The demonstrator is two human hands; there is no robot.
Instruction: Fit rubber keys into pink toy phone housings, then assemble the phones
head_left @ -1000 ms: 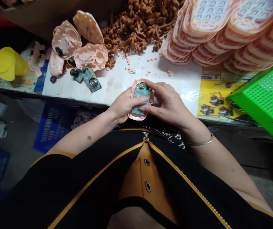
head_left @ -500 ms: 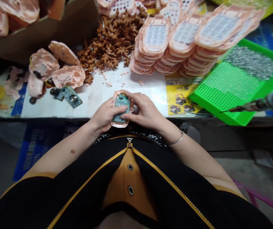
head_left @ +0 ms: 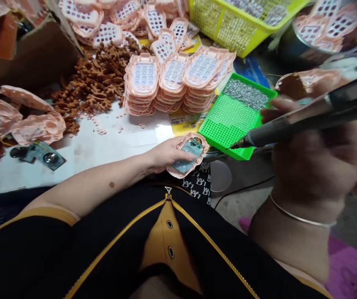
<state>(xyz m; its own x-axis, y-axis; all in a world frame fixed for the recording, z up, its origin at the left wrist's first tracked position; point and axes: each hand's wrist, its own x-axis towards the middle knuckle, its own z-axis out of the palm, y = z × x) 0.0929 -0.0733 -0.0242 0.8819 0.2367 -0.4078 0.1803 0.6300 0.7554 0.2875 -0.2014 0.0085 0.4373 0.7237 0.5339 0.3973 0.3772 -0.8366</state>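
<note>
My left hand (head_left: 169, 155) is closed around a pink plastic shell half (head_left: 178, 173) in front of my waist. Inside the shell lies a green circuit board (head_left: 185, 161) with small parts and wires at its upper end, and my left thumb presses on it. At the right, my right hand (head_left: 318, 153), blurred, is around the body of an electric screwdriver (head_left: 286, 126). Its fingers show beyond the tool, whose body hides part of the grip. The thin bit points left, over the near end of a green perforated tray (head_left: 218, 128) of screws (head_left: 247, 93).
Stacked pink shells with keypads (head_left: 144, 79) stand behind the tray. Brown plastic pieces (head_left: 94, 77) are heaped to their left. Open shells (head_left: 38, 126) and a loose circuit board (head_left: 52, 157) lie at left. A yellow basket (head_left: 243, 31) and a round container (head_left: 306, 45) stand farther back.
My right hand has left the shell and moved right to the electric screwdriver. My left hand alone keeps the shell, now tilted and farther right. The view has turned right.
</note>
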